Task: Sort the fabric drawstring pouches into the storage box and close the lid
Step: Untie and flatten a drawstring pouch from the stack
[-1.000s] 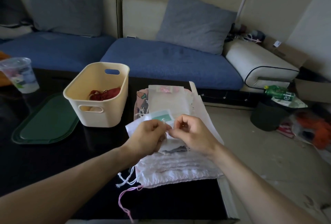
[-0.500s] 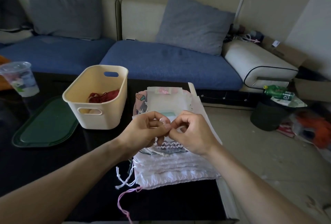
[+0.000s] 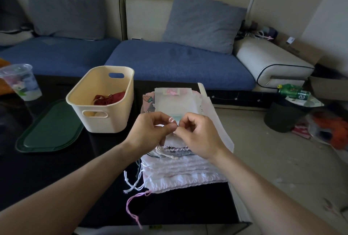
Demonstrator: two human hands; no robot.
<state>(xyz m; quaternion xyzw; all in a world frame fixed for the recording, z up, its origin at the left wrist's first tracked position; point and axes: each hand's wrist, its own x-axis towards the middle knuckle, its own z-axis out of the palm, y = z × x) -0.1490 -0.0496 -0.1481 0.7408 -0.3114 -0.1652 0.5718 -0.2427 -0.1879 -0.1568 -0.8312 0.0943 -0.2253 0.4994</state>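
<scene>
Presently both hands, left hand (image 3: 150,129) and right hand (image 3: 197,137), are pinching one small pouch (image 3: 169,138) above the pouch pile (image 3: 180,174), with the cream storage box (image 3: 101,103) lying just left, nearer the left hand.

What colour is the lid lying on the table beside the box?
Dark green. The lid shows best in the head view, flat, left of the cream box.

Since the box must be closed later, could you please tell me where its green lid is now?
The green lid lies flat on the dark table at the left, beside the cream storage box.
</scene>
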